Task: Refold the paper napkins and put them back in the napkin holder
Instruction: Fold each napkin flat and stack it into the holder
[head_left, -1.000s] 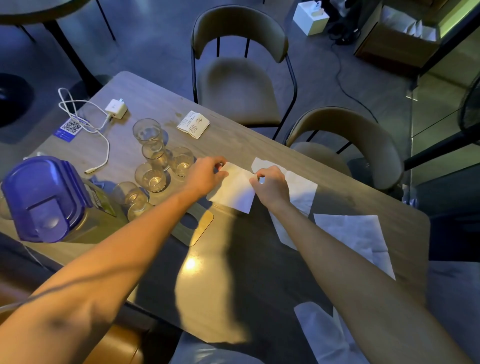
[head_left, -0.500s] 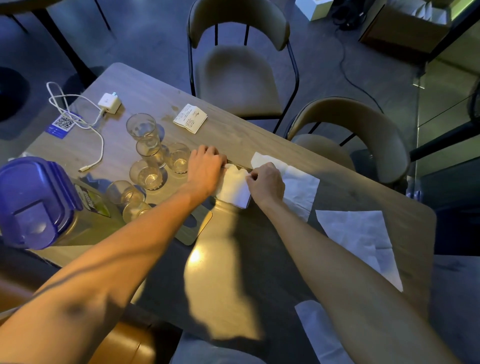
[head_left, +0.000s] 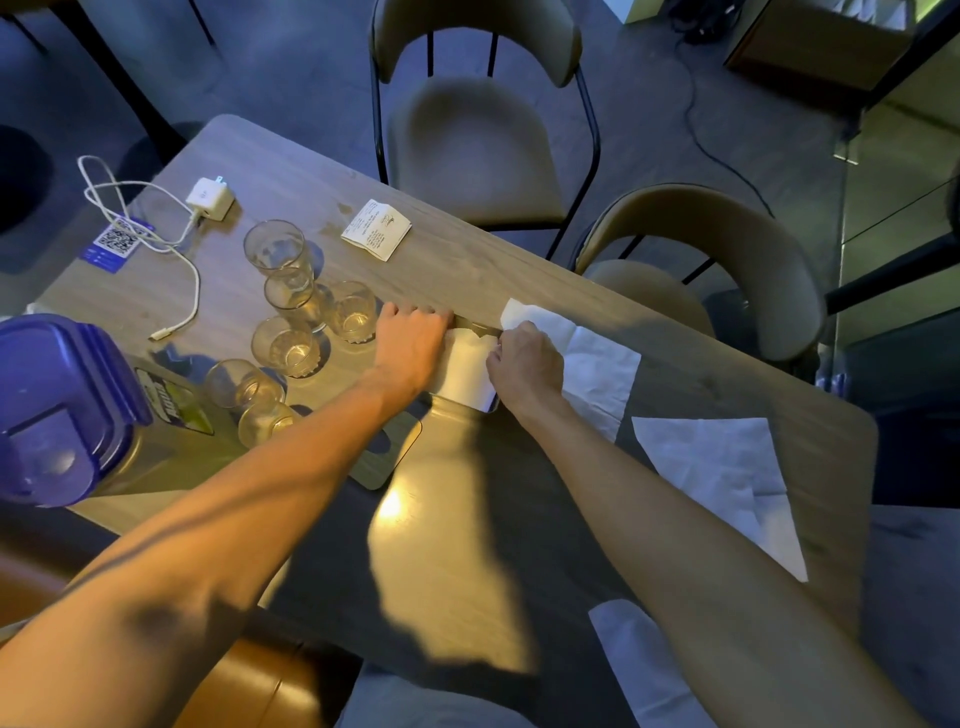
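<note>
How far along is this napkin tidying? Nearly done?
Early on, I'd say. Done: the folded napkin already looks narrow and neat. In hand: the left hand and right hand grip it on the table. Left: an open napkin beside the right hand, a second napkin farther right, a third napkin at the near edge. None visibly sits in a holder.

Head-worn view, steeply down, close over table (head_left: 457, 270), edges seemingly warped
</note>
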